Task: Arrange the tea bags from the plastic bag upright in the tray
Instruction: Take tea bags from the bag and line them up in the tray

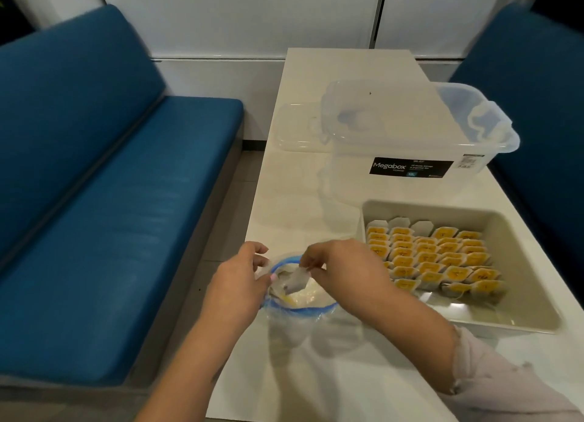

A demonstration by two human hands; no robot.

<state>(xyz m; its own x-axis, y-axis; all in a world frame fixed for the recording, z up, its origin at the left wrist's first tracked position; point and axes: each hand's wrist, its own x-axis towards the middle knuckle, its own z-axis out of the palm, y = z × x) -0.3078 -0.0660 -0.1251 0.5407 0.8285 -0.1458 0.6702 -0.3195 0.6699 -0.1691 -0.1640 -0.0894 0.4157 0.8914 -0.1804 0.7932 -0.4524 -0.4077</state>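
A clear plastic bag (303,330) with a blue zip rim lies on the white table near its left edge, its mouth open toward the far side. My left hand (240,285) grips the bag's left rim. My right hand (341,270) pinches one pale tea bag (297,281) just above the bag's mouth. More tea bags show inside the bag. To the right, the beige tray (518,251) holds several rows of tea bags (433,257) with yellow tags, standing upright in its left and middle part.
A clear Megabox storage box (410,130) stands behind the tray, with its clear lid (294,127) lying to its left. Blue bench seats (104,200) flank the table (316,383) on both sides. The tray's right part is bare.
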